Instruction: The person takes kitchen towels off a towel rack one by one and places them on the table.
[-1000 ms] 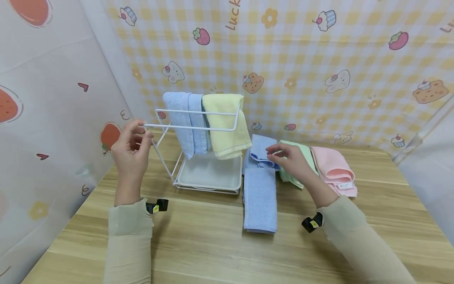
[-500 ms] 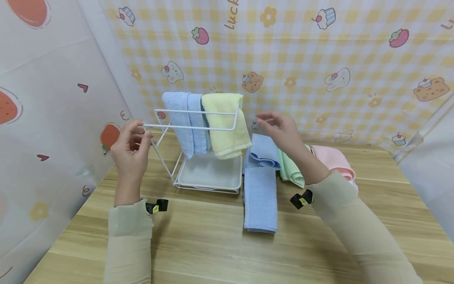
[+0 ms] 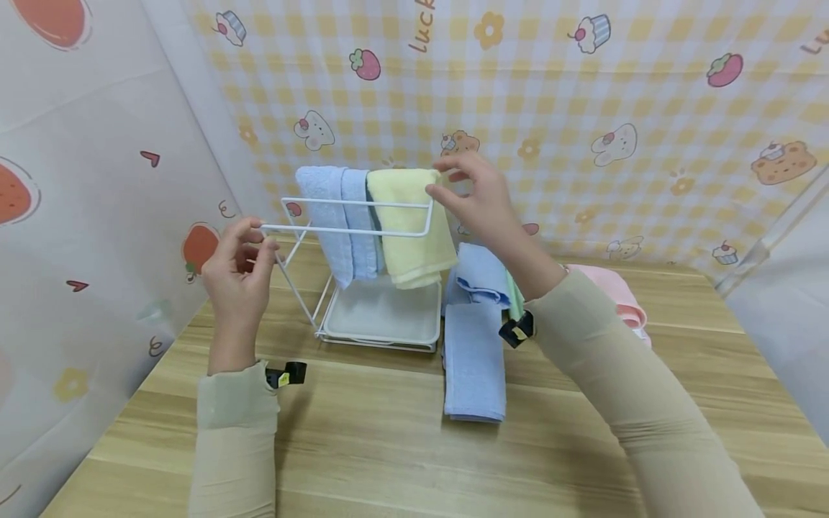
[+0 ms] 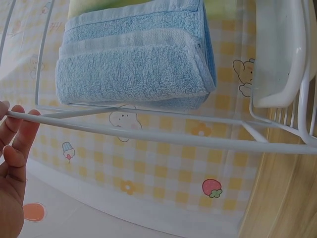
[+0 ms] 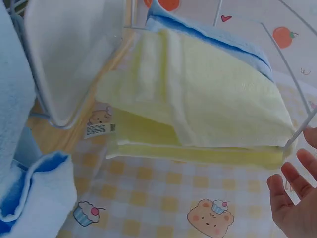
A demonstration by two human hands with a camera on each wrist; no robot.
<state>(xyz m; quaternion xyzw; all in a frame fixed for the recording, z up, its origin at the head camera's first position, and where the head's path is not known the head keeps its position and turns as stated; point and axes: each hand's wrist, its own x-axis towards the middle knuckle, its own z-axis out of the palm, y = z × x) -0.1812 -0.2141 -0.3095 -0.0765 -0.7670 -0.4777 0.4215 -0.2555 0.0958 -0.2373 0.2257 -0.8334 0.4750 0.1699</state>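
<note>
My left hand (image 3: 238, 270) pinches the left front corner of a white wire drying rack (image 3: 343, 231) between thumb and fingers. In the left wrist view the fingertips sit on the rack's bar (image 4: 148, 136). A light-blue towel (image 3: 322, 208) hangs folded over the rear bar, and a pale-yellow towel (image 3: 404, 208) hangs beside it on the right. My right hand (image 3: 479, 198) is at the rack's right upper corner, thumb and fingers apart around the yellow towel's top edge. From the right wrist, the yellow towel (image 5: 223, 94) drapes just left of the fingertips.
A white tray (image 3: 385, 313) sits in the rack's base. Folded blue towels (image 3: 476, 367) lie right of it on the wooden table (image 3: 363, 439). A green towel (image 3: 515, 296) is mostly hidden behind my right forearm, with a pink towel (image 3: 605, 284) farther right. A patterned cloth stands behind.
My right hand has risen from above the blue and green towels and moved left to the rack's right upper corner. My left hand stays on the rack; the hanging towels hold their places.
</note>
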